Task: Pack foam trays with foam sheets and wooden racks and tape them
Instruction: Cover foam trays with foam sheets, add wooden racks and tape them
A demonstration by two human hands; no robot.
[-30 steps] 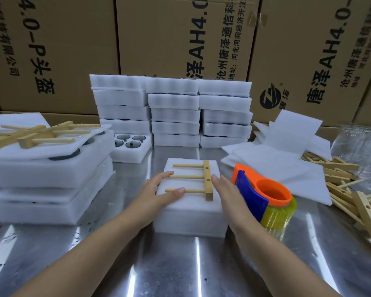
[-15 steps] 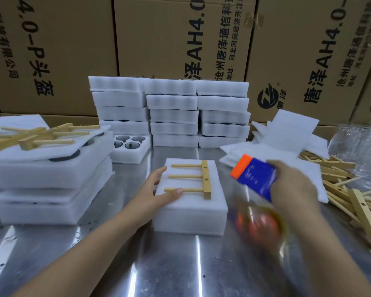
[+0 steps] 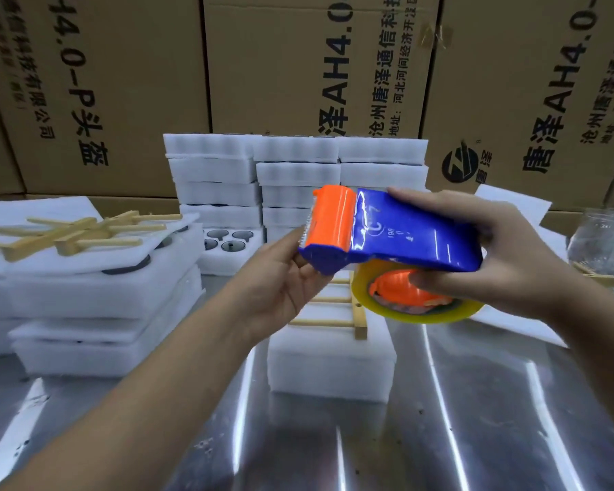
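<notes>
A blue and orange tape dispenser [image 3: 415,232] with a yellowish tape roll [image 3: 419,303] is held in the air above the table. My right hand [image 3: 511,256] grips its blue body from the right, fingers inside the roll's orange core. My left hand [image 3: 284,278] pinches at the dispenser's orange front end, where the cutter teeth sit. Below them a white foam tray [image 3: 330,363] stands on the metal table, with a wooden rack [image 3: 341,313] lying on top, partly hidden by my hands.
Three stacks of foam trays [image 3: 295,178] stand at the back, before cardboard boxes [image 3: 298,65]. On the left, stacked trays [image 3: 86,299] carry loose wooden racks [image 3: 68,232]. Foam sheets [image 3: 511,203] and more racks lie to the right, mostly behind my right arm.
My right hand picked the dispenser up from the table and lifted it over the tray. My left hand left the tray and rose to the dispenser's front end.
</notes>
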